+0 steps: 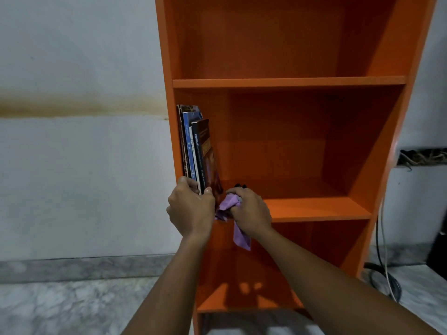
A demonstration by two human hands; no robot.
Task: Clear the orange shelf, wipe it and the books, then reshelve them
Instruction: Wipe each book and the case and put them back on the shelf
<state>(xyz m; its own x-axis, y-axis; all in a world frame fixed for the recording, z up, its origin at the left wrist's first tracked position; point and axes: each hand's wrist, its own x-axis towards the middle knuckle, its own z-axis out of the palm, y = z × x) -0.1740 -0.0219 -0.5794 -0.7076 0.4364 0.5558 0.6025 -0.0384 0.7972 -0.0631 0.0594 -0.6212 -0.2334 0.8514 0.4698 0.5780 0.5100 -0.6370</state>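
An orange bookshelf (287,82) fills the middle of the view. Several books (197,151) stand upright against the left wall of its middle compartment. My left hand (191,209) grips the bottom of these books, fingers on the left side and thumb on the brown cover at the right. My right hand (250,210) is just to the right of them at the front edge of the middle board (316,209). It holds a bunched purple cloth (229,206), and one end of the cloth hangs down below the board.
A white wall with a brown stain line is left of the shelf. The floor is grey marble. Cables (384,259) run down by the shelf's right side near a dark object. The top and bottom compartments hold nothing.
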